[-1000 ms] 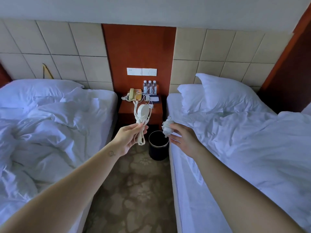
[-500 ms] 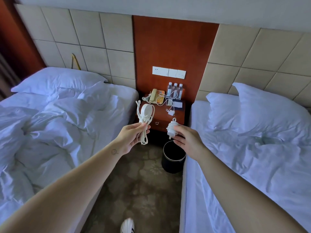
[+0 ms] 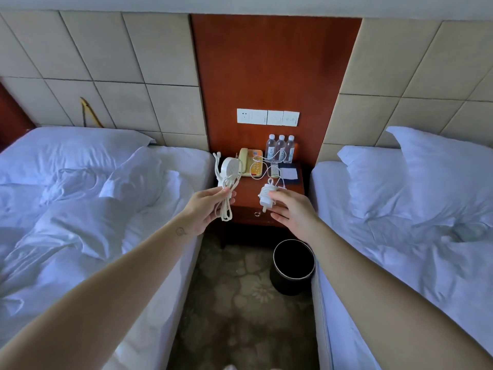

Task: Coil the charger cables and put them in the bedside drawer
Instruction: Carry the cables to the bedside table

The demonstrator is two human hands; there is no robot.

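1. The left hand (image 3: 206, 206) is clenched on a folded white cable (image 3: 226, 202); a round white charger (image 3: 230, 169) stands up from the top of that grip, and the loops hang below the fingers.
2. The right hand (image 3: 289, 209) pinches a small plug adapter (image 3: 266, 194) with its cord wound around the body and the pins pointing down.
3. Both bundles hang in the air over the front edge of the nightstand (image 3: 248, 192), between the two beds (image 3: 80, 209).
4. A third cable (image 3: 266, 166) lies loose on the surface, running past the phone (image 3: 249, 162) to a small white block near the notepad (image 3: 289, 173). It is not coiled.
5. The drawer (image 3: 256, 213) sits shut below the surface, its ring pull just under the right hand.
6. The step in hand looks to be opening the drawer. One hand needs freeing: passing the adapter to the left hand, or hooking the ring with a spare finger, would serve.
7. The left bundle is only folded and may spring open, so it should go in flat with the loops tucked under the charger.
8. The loose cable's far end should be checked before pulling; whether it is plugged in cannot be told.
9. The labels on the three bottles (image 3: 280, 148) and the phone keys are too small to read. The wall switches (image 3: 268, 117) show no legible writing.
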